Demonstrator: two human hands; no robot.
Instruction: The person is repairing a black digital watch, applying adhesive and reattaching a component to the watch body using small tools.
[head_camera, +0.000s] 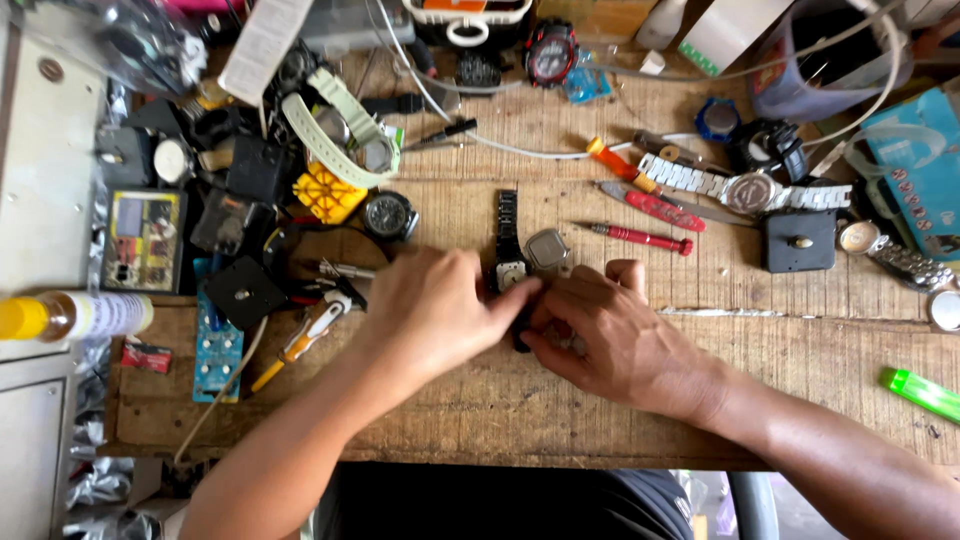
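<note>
Both hands met at the middle of the wooden surface (600, 400). The left hand (432, 308) and right hand (610, 340) pinched a black watch (507, 250) between their fingertips, its strap stretching away beyond them; a loose grey watch back (547, 250) lay just beside it.

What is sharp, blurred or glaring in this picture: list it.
Head view: even daylight, soft shadows under both hands; left hand and right hand sharp on the black watch; corners bend and smear, the green lighter soft; glare on the silver watch.
</note>
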